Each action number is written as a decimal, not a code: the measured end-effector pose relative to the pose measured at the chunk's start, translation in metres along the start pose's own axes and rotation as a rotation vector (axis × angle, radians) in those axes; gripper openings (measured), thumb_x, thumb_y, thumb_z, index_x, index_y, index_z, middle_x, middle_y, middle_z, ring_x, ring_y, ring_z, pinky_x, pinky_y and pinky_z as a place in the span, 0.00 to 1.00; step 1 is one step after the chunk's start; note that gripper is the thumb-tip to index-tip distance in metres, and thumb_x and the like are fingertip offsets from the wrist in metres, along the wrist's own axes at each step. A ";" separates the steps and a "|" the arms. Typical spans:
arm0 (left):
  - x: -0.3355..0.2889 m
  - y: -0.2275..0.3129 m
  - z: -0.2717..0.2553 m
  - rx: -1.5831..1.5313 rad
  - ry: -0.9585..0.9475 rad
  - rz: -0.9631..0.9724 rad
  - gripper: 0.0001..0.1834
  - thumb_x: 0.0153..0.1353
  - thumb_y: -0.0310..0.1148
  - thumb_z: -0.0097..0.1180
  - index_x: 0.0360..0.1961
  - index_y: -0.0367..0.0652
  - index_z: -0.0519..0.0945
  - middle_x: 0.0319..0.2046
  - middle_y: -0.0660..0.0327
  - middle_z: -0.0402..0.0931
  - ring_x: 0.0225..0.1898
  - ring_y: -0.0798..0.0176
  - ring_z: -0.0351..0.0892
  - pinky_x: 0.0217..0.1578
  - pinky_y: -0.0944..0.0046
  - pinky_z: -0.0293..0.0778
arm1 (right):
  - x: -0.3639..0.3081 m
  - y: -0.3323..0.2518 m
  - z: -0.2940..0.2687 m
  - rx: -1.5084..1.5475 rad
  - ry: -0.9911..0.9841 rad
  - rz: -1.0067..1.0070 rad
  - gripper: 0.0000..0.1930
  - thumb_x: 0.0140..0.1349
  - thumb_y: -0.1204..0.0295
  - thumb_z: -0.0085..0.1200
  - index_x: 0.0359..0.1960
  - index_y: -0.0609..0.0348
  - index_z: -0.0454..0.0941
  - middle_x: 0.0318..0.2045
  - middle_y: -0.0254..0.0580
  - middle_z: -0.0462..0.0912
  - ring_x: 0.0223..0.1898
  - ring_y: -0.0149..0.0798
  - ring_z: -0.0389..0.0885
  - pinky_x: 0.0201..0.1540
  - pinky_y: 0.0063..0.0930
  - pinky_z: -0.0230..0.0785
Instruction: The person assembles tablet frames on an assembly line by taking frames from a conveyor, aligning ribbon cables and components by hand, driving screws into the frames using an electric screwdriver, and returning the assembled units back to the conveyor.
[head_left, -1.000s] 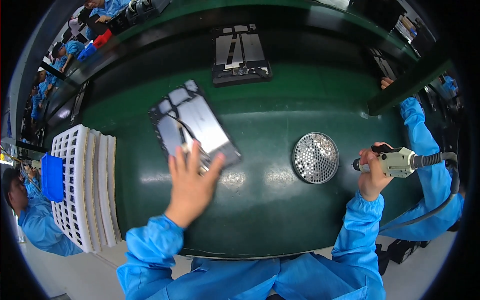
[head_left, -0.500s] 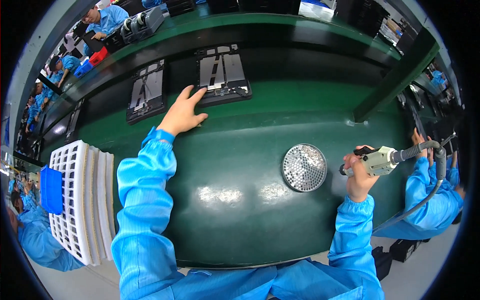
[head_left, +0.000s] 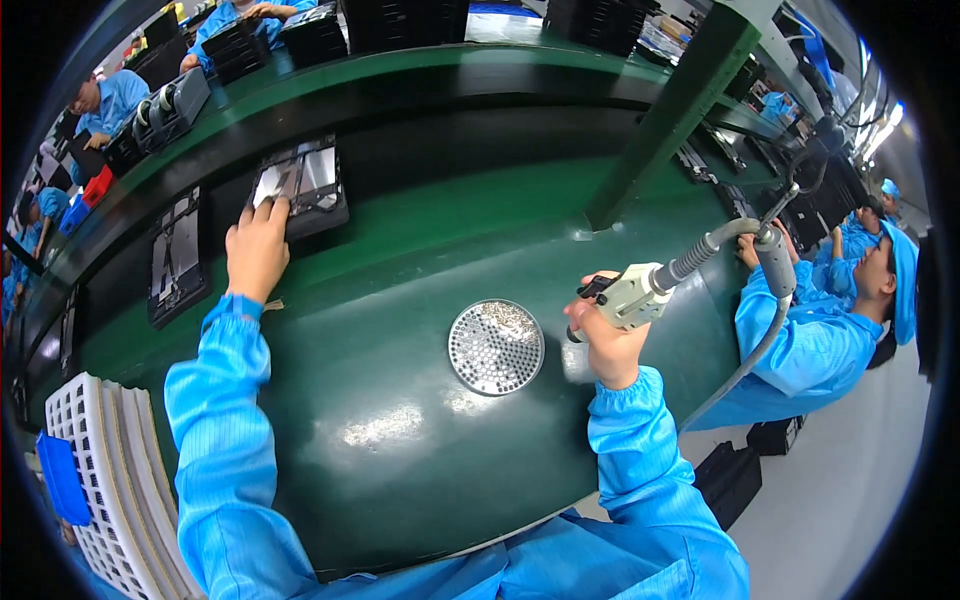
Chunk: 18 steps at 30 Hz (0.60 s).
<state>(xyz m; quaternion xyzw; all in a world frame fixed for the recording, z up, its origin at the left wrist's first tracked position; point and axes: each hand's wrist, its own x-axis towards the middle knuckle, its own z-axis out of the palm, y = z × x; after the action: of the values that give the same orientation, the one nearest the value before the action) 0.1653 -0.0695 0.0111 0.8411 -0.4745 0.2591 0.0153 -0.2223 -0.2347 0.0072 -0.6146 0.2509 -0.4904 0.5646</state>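
My left hand [head_left: 258,248] reaches forward, its fingers bent over the near left edge of an opened tablet [head_left: 322,182] lying in a black tray; the thumb is hidden. Silvery flat parts show inside the tablet. A second opened tablet [head_left: 175,255] lies to the left, apart from my hand. Wrapped around a pale green power screwdriver [head_left: 632,297] is my right hand [head_left: 608,340], held above the bench with the tool's dark end pointing left. Left of it stands a round metal dish [head_left: 497,347] with a perforated face and small shiny pieces in it.
White foam trays [head_left: 95,480] stand stacked at the left with a blue bin [head_left: 62,478] against them. A green post [head_left: 670,120] rises at the far right. A grey cable [head_left: 745,370] hangs from the screwdriver. Close on the right, a co-worker [head_left: 810,330] works.
The view has turned to the right, so the bench things sit farther left. My left hand's fingers have gone from spread beside the right tablet to bent over its edge. My right hand keeps the screwdriver.
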 end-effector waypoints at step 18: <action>-0.175 0.121 -0.136 -0.391 -0.301 0.159 0.31 0.42 0.38 0.70 0.48 0.35 0.76 0.52 0.46 0.70 0.57 0.42 0.67 0.58 0.44 0.61 | 0.001 -0.001 0.010 0.064 -0.080 -0.050 0.15 0.51 0.84 0.54 0.42 0.68 0.71 0.25 0.41 0.76 0.22 0.34 0.75 0.32 0.32 0.75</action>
<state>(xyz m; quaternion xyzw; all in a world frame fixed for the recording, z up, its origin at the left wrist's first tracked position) -0.0619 0.0392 0.0234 0.8112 -0.5772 0.0347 0.0865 -0.2130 -0.2309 0.0093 -0.6213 0.1967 -0.4874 0.5811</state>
